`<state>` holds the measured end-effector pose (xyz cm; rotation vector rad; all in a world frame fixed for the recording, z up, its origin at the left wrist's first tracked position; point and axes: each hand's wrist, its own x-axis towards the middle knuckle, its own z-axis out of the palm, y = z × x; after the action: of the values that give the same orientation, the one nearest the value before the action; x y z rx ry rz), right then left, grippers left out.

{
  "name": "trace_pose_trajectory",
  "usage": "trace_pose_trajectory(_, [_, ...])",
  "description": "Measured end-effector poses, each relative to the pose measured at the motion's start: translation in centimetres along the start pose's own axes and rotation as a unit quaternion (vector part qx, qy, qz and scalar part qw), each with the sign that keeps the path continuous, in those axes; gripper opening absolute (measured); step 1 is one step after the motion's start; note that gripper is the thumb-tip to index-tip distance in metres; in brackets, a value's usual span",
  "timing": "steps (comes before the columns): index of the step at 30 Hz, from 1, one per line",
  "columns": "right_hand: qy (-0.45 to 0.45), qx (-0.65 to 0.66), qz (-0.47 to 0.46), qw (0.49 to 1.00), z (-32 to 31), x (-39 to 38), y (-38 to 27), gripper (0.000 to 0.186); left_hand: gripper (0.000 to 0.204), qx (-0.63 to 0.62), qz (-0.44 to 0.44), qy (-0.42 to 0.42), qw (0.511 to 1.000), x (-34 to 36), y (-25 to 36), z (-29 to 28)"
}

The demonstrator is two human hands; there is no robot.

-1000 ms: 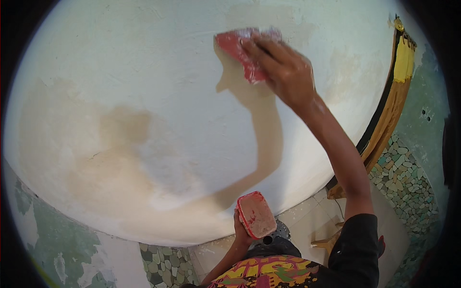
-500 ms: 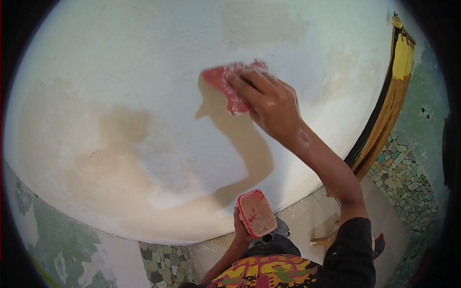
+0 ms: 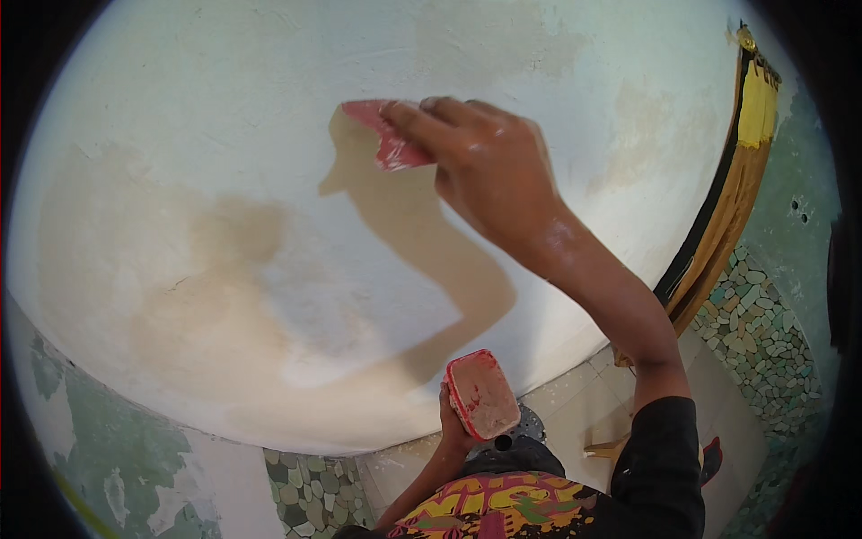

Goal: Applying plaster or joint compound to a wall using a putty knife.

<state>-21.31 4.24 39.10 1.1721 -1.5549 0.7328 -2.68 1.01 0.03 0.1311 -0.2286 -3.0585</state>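
In my right hand (image 3: 489, 153) is a flat red putty spreader (image 3: 375, 126), smeared with white along its lower edge. The fingers are closed over it, and its thin left edge meets the pale wall (image 3: 296, 81); whether the whole edge touches I cannot tell. Low down in front of my body, my left hand (image 3: 455, 422) grips the side of a rectangular red-rimmed plastic tub (image 3: 485, 395). Whitish paste coats the inside of this tub, with red showing through in patches. Most of the left fingers are hidden behind the tub.
Beige patches and small rough spots mark the wall, with my arm's shadow across it. At its right edge stands a brown wooden frame (image 3: 732, 202) with a yellow top. Below are floor tiles (image 3: 575, 404), a pebble-stone strip (image 3: 759, 332) and a wooden piece (image 3: 606, 446).
My right hand has moved left and slightly up along the wall with the putty spreader, its shadow following. The left hand and tub have hardly moved.
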Motion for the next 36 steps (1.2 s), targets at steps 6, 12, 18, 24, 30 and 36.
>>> trace_pose_trajectory(6, [0.123,-0.080,0.016,0.989,-2.0,2.8,4.6,0.042,0.081,0.039,0.009,0.008,0.999,0.4,-0.4,-0.3])
trace_pose_trajectory(12, [0.013,-0.011,-0.072,0.997,-0.4,-1.4,1.6,0.043,0.081,0.017,0.002,-0.001,1.000,0.1,0.3,-0.7])
trace_pose_trajectory(18, [0.132,-0.081,-0.167,0.974,-2.0,1.3,6.7,0.044,0.082,0.044,-0.002,0.020,0.999,0.5,-0.1,-1.0])
trace_pose_trajectory(24, [0.036,-0.034,-0.149,0.988,-0.7,-3.7,4.8,0.035,0.081,-0.016,-0.015,-0.029,0.999,0.5,0.2,-1.5])
trace_pose_trajectory(30, [0.163,-0.081,-0.067,0.981,-1.0,1.4,7.5,0.042,0.081,0.058,-0.004,0.033,0.998,0.9,0.0,-1.2])
trace_pose_trajectory(36, [-0.013,0.044,0.007,0.999,-0.9,-2.2,0.7,0.055,0.081,-0.006,-0.029,-0.021,0.999,0.4,0.6,-1.2])
